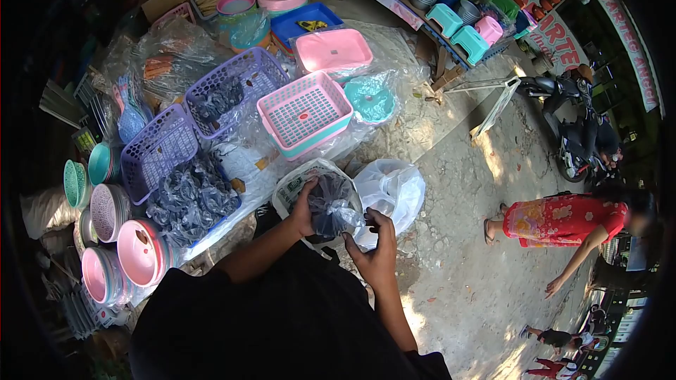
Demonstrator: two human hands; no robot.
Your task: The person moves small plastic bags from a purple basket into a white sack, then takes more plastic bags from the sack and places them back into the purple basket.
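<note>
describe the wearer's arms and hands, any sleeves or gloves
Both forearms are bare: no long sleeves reach the wrists. The left hand and right hand wear no gloves, and no watch, ring or band shows. The arms come out of a black top that fills the lower frame; where its sleeves end is too dark to tell.

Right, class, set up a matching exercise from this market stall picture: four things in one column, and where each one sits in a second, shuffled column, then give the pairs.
Things
1. small dark-filled clear plastic bag
2. pink square plastic basket
3. purple plastic mesh basket
4. parked black motorbike

Places
A. on the paved ground at upper right
B. left part of the stall, beside the stacked bowls
C. between the left hand and right hand
D. middle of the stall on clear sheeting

Pairs: 1-C, 2-D, 3-B, 4-A
</note>
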